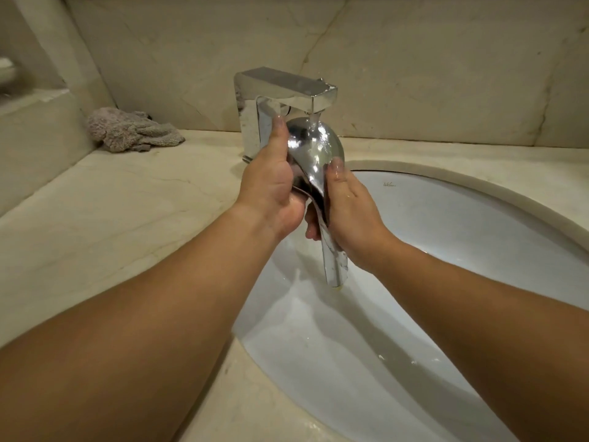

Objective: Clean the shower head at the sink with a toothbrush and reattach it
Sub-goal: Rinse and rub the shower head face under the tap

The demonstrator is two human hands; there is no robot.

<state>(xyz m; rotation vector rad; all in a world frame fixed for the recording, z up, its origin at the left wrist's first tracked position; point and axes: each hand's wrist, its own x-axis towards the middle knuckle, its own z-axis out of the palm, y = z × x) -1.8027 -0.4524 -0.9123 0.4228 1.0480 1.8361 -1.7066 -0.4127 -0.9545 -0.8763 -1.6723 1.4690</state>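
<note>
Left hand (pixel 274 183) fingers curled round the neck of the shower head (pixel 314 154), thumb (pixel 280 129) laid up along the left side of the chrome dome; grips it. Right hand (pixel 350 205) fingers wrapped round the handle just below, thumb (pixel 336 165) pressed on the dome's right edge; grips too. Fingertips of both mostly hidden behind the chrome, a few showing under the handle. No toothbrush in either hand, none seen anywhere in view

Shower head held between the two hands, directly in front of the fingers, above the back of the sink (pixel 478 218). Long axis roughly upright, tilted a little: dome at the top and away from the person, handle end (pixel 334 275) pointing down and toward the person, hanging free over the basin. Chrome back faces the camera; nozzle face turned away, not visible

Dome sits right under the spout of the tap (pixel 287 90), water stream (pixel 314 121) landing on its top. Looks like the rinse step, probably late in cleaning; reattaching not yet done

Key relation for next move: both hands on the same piece, left higher near the dome, right lower on the handle, so right nearer the free threaded end. Likely needs turning about the long axis to bring the nozzle face under the stream. Wet chrome, slip risk

Further out: marble surface (pixel 127 218) round the basin, crumpled grey cloth (pixel 130 130) in the back left corner, well apart from the hands
</note>
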